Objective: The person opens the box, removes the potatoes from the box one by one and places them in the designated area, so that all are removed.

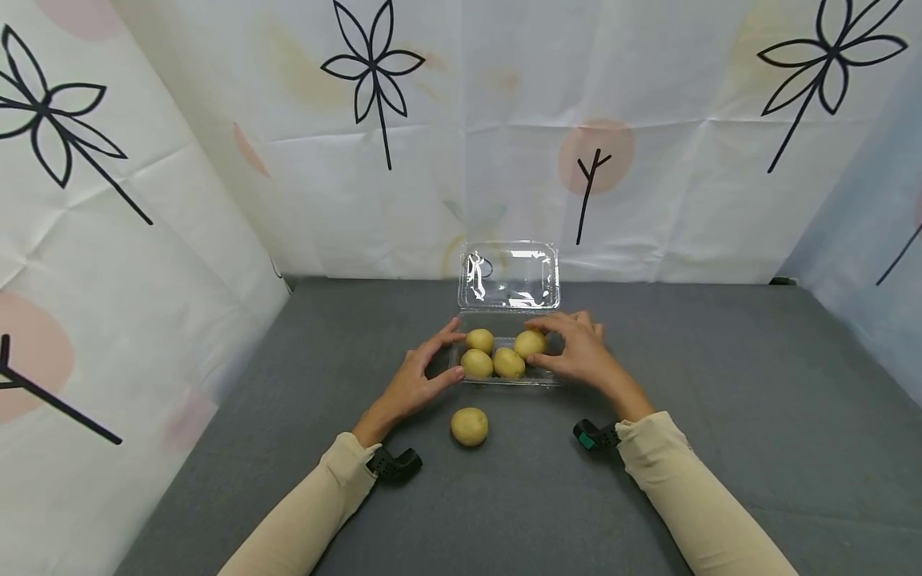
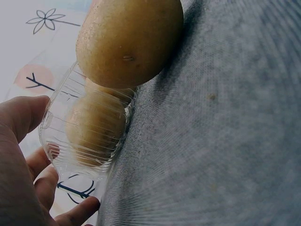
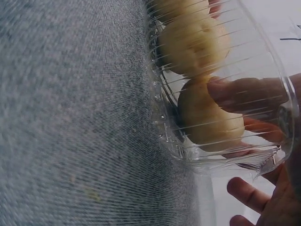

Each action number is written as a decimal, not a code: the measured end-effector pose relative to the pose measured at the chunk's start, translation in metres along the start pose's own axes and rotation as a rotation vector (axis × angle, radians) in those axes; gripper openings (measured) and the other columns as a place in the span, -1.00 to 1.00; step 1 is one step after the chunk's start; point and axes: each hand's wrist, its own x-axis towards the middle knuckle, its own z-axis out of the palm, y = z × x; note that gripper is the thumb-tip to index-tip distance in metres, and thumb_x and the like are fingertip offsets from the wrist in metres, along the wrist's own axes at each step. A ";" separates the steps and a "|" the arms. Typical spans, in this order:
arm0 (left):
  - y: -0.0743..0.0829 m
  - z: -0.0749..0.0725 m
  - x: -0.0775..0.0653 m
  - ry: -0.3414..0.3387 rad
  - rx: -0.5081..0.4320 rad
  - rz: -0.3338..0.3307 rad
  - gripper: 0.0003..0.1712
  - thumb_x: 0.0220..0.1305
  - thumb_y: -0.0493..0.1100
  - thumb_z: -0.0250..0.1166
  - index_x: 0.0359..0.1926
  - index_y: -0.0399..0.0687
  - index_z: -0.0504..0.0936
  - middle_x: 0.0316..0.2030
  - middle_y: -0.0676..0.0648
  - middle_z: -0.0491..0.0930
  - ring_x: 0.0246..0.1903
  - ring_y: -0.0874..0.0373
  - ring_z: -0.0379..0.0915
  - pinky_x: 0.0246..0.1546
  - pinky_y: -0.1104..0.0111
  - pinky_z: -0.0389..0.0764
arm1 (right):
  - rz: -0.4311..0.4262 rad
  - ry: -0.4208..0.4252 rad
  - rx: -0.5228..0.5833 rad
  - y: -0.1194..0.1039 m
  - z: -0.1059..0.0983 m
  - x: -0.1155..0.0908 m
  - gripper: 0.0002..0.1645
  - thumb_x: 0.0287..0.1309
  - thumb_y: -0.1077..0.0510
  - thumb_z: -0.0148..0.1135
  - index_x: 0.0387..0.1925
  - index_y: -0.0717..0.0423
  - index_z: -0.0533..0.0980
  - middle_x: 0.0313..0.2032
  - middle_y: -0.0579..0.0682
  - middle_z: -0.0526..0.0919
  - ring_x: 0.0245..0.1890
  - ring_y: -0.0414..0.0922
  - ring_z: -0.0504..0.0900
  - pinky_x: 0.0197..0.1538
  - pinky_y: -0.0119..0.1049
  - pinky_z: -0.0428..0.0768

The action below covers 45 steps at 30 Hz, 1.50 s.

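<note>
A clear plastic clamshell container point(image 1: 497, 322) stands on the table with its lid point(image 1: 510, 276) raised behind it. Several yellow potatoes sit inside, among them a front-left potato point(image 1: 477, 364) and a front-middle potato point(image 1: 508, 363). The left hand point(image 1: 416, 381) holds the container's left side, thumb at the front corner and fingers along the rim. Reaching into the right half, the right hand point(image 1: 585, 354) grips a potato point(image 1: 530, 343) between thumb and fingers. In the right wrist view, that potato point(image 3: 207, 117) shows through the ribbed wall. Another loose potato point(image 1: 469, 427) lies in front of the container.
The grey cloth-covered table point(image 1: 720, 384) extends around the container. White printed fabric point(image 1: 519, 88) hangs behind it and along both sides. Dark bands point(image 1: 394, 466) sit at both wrists, close to the tabletop.
</note>
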 end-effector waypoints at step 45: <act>0.000 0.000 0.002 -0.012 0.000 -0.009 -0.40 0.43 -0.02 0.27 0.44 0.12 0.41 0.62 0.03 0.05 0.59 -0.06 0.01 0.34 -0.28 -0.02 | -0.058 -0.102 0.035 0.001 -0.008 -0.001 -0.47 0.04 0.01 0.58 0.05 0.09 0.70 -0.02 0.02 0.78 0.02 0.04 0.69 0.05 0.04 0.57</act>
